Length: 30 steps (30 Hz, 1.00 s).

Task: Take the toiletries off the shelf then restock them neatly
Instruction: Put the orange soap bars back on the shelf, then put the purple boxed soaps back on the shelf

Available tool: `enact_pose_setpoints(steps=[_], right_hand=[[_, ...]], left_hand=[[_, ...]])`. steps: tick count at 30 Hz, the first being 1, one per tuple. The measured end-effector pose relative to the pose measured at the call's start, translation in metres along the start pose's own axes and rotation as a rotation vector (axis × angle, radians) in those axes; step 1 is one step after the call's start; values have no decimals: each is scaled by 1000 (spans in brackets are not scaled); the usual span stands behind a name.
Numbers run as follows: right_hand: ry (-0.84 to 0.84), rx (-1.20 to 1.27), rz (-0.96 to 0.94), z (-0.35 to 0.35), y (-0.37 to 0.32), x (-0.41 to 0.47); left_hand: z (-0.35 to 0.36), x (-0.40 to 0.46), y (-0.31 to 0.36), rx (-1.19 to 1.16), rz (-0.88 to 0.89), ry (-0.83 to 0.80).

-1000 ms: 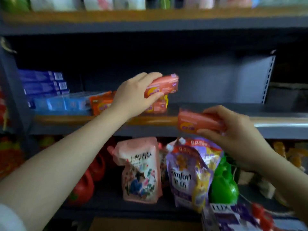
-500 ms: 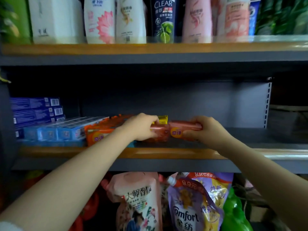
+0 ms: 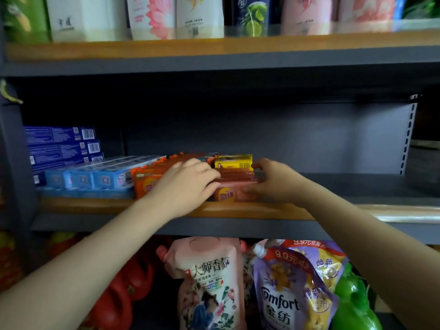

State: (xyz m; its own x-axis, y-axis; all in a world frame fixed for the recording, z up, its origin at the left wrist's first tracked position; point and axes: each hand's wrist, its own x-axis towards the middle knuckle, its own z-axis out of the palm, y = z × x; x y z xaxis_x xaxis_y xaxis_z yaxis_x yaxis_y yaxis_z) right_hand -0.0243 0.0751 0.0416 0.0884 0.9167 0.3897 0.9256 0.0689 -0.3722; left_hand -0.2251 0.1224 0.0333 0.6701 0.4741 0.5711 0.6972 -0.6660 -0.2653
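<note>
Several pink-red soap bars [image 3: 229, 194] lie stacked at the front of the middle shelf [image 3: 238, 210], with a yellow box [image 3: 233, 161] behind them. Orange soap packs [image 3: 147, 182] sit just to their left. My left hand [image 3: 188, 182] lies flat over the orange packs, its fingertips touching the left end of the pink stack. At the stack's right end my right hand [image 3: 276, 182] holds the bars, thumb on top and fingers across the front. Motion blur hides the fingertips.
Light blue toothpaste boxes [image 3: 102, 175] and darker blue boxes [image 3: 62, 144] fill the shelf's left side. Its right half is bare grey board [image 3: 345, 186]. Shampoo bottles [image 3: 197, 17] stand on the shelf above. Refill pouches [image 3: 285, 289] and red and green bottles sit below.
Both hands brought their soap bars from mid-air onto the middle shelf. The bars now lie stacked there, my left hand flattened over the packs and my right against the stack's end.
</note>
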Motion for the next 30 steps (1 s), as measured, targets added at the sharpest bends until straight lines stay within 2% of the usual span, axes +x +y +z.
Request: enact_pose_setpoints(steps=[2,4,7,11,16,17,19,21,22,23,25,30], right_hand=[[-113,198,48,0,-3,3],[-168,284,76,1,-5,6],[-168,242,63,5,-6,9],[-80,128,60,13,-10,14],[-63,151,68,11,-9,7],[-4,108,46,8,-7,2],[225,16,-76,1,0,-17],[436,16,-272,-7,10,-48],[479,22,-341,-10,17,-67],[465,17,-370,-12,25,-86],[295,5,-375,-13,46,-125],[-407,-164,-277,13,110,-206]], left_hand=[[7,-10,-2,0,-20,88],[13,-16,-6,-12,-49,168],[21,-20,-5,-24,-70,196],[26,-24,-3,-2,-58,215],[25,-26,4,-32,-51,215],[24,-28,8,-48,-54,219],[21,-35,22,-76,-32,254],[23,-44,43,-114,58,317],[28,-50,55,-133,128,349],[35,-58,68,-155,198,366],[50,-74,96,-225,299,338],[98,-114,160,-448,331,33]])
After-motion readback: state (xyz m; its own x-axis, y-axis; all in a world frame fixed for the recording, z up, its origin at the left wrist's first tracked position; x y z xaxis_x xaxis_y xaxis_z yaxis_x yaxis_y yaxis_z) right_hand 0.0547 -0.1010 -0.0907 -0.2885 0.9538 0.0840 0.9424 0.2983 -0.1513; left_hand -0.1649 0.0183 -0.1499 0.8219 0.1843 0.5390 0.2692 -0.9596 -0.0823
